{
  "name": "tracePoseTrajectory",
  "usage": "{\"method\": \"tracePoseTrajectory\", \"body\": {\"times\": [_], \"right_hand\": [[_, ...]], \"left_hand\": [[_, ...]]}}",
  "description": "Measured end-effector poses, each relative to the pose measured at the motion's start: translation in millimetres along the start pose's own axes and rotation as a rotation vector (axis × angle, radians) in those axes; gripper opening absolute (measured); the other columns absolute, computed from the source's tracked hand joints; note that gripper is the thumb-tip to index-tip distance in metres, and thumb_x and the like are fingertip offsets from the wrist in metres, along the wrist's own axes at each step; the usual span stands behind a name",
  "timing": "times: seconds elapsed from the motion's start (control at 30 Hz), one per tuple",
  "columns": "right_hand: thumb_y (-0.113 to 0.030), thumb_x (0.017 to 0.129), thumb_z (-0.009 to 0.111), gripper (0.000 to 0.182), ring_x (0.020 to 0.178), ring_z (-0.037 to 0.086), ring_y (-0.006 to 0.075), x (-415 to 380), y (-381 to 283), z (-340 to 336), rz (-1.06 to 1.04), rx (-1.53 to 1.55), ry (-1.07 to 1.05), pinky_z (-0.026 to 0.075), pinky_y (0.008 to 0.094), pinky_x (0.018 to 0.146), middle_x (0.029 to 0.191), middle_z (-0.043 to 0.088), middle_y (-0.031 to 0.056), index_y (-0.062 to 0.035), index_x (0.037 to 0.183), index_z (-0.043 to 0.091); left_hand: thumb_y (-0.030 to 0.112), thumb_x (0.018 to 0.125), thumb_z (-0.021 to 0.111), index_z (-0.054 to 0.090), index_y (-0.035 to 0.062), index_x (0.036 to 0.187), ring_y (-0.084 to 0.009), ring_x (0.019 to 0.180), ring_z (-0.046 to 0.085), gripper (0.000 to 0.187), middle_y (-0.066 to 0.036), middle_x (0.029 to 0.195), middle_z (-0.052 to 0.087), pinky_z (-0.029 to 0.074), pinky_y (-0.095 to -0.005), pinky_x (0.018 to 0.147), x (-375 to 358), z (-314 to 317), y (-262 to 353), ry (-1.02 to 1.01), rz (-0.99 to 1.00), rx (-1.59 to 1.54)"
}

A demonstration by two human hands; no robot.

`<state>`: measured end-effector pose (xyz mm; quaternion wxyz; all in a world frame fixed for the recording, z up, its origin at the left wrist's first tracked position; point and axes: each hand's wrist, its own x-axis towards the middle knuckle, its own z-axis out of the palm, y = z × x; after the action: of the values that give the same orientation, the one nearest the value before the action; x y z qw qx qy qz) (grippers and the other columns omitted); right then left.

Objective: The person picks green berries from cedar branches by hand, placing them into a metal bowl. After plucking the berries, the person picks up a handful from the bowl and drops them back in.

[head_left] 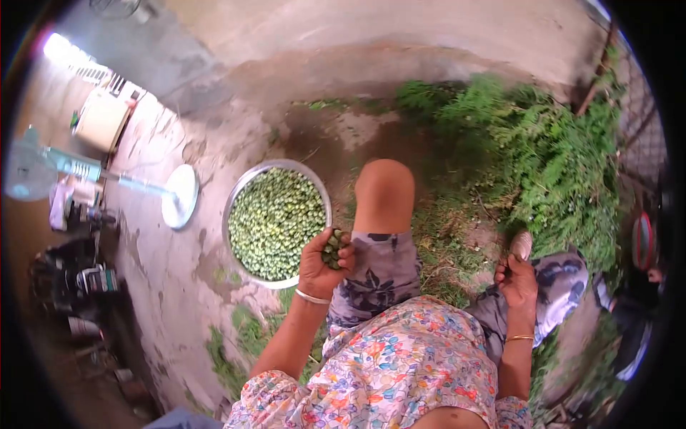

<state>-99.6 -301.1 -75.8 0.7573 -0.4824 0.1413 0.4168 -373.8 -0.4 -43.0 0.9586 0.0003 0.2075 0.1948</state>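
Observation:
My left hand (322, 268), with a white bangle at its wrist, is curled around a small bunch of green pods (333, 250). It is at the right rim of a round metal basin (324, 191), near my bent left knee. Small green pods (275, 222) fill the basin, some lighter than others. Over by my right leg, my right hand (519, 281) has its fingers closed in a pinch. What they hold, if anything, is too small to make out. A foot shows just beyond that hand.
A large heap of leafy green plants (557, 164) lies to the right, along the wall. Loose sprigs (246, 329) are scattered on the floor. A pale blue stand fan (181, 196) is at left, beyond the basin. Another person (636, 307) is partly visible at the far right.

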Motion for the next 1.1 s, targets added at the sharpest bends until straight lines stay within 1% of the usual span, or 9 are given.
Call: {"method": "tracePoseTrajectory", "body": {"times": [0.2,0.33,0.4,0.43,0.57,0.67,0.8,0.9,1.1], "right_hand": [[-0.008,0.085,0.060,0.014,0.067,0.051,0.0178,9.8,7.9,-3.5,0.091,-0.020,0.044,0.043,0.0274,0.053,0.076,0.051,0.0045,-0.0098,0.088,0.047],[-0.008,0.085,0.061,0.014,0.067,0.051,0.0190,11.2,12.1,-2.7,0.102,-0.054,0.089,0.042,0.0282,0.053,0.076,0.051,0.0054,-0.0094,0.085,0.047],[-0.008,0.085,0.061,0.014,0.066,0.051,0.0190,13.1,13.9,-3.1,0.116,-0.072,0.094,0.043,0.0282,0.053,0.075,0.051,0.0054,-0.0092,0.085,0.047],[-0.008,0.085,0.061,0.013,0.066,0.051,0.0191,13.6,14.5,-2.8,0.124,-0.082,0.107,0.043,0.0283,0.052,0.075,0.051,0.0054,-0.0091,0.085,0.047],[-0.009,0.085,0.061,0.013,0.066,0.051,0.0192,13.2,15.3,-2.1,0.126,-0.111,0.094,0.043,0.0283,0.051,0.074,0.051,0.0055,-0.0090,0.084,0.047],[-0.009,0.085,0.061,0.013,0.066,0.051,0.0193,14.7,17.3,-5.1,0.115,-0.127,0.095,0.043,0.0284,0.051,0.074,0.051,0.0056,-0.0091,0.083,0.047],[-0.009,0.084,0.061,0.014,0.066,0.051,0.0193,14.2,18.2,-5.9,0.127,-0.119,0.072,0.043,0.0284,0.051,0.075,0.051,0.0056,-0.0092,0.083,0.047],[-0.009,0.085,0.060,0.014,0.065,0.051,0.0191,12.0,18.5,-4.3,0.127,-0.125,0.076,0.043,0.0284,0.051,0.075,0.051,0.0055,-0.0092,0.083,0.047],[-0.011,0.086,0.058,0.011,0.064,0.050,0.0186,16.2,23.3,-9.8,0.120,-0.178,0.082,0.042,0.0282,0.050,0.075,0.051,0.0053,-0.0095,0.083,0.047]], "left_hand": [[0.030,0.088,0.056,0.056,0.0047,0.087,-0.0198,0.071,0.056,0.025,-0.010,0.086,0.060,0.047,-0.0283,0.054,-26.8,-101.8,96.7,0.439,0.348,0.017],[0.048,0.086,0.055,0.045,-0.0011,0.114,-0.0342,0.087,0.058,0.057,-0.021,0.097,0.057,0.052,-0.0512,0.075,-31.3,-132.2,171.9,0.623,0.629,0.065],[0.055,0.080,0.060,0.024,-0.0041,0.133,-0.0451,0.113,0.043,0.088,-0.028,0.123,0.041,0.036,-0.0654,0.091,-35.5,-110.8,187.8,0.705,0.698,0.198],[0.060,0.074,0.064,0.008,-0.0069,0.139,-0.0502,0.127,0.023,0.109,-0.027,0.140,0.017,0.021,-0.0722,0.095,-31.8,-107.3,199.4,0.703,0.772,0.189],[0.056,0.076,0.065,0.006,0.0059,0.143,-0.0466,0.133,0.011,0.102,-0.020,0.146,0.007,0.022,-0.0764,0.090,-32.7,-137.1,233.4,0.742,0.781,0.181],[0.042,0.081,0.065,0.003,-0.0018,0.141,-0.0489,0.133,0.007,0.096,-0.023,0.147,-0.001,0.019,-0.0722,0.098,-38.0,-122.3,212.1,0.689,0.804,0.306],[0.008,0.087,0.058,0.030,-0.0107,0.125,-0.0435,0.122,0.034,0.051,-0.031,0.130,0.031,0.045,-0.0591,0.091,-32.0,-184.3,226.3,0.746,0.913,0.215],[-0.007,0.081,0.060,0.055,-0.0067,0.098,-0.0241,0.069,0.063,0.018,-0.012,0.079,0.062,0.057,-0.0276,0.065,-36.6,-211.8,230.9,0.912,0.840,0.416],[0.021,0.072,0.078,0.050,0.0017,0.087,-0.0222,0.051,0.055,0.037,-0.013,0.068,0.058,0.033,-0.0233,0.034,-42.6,-168.6,213.0,1.025,0.784,0.117]]}}
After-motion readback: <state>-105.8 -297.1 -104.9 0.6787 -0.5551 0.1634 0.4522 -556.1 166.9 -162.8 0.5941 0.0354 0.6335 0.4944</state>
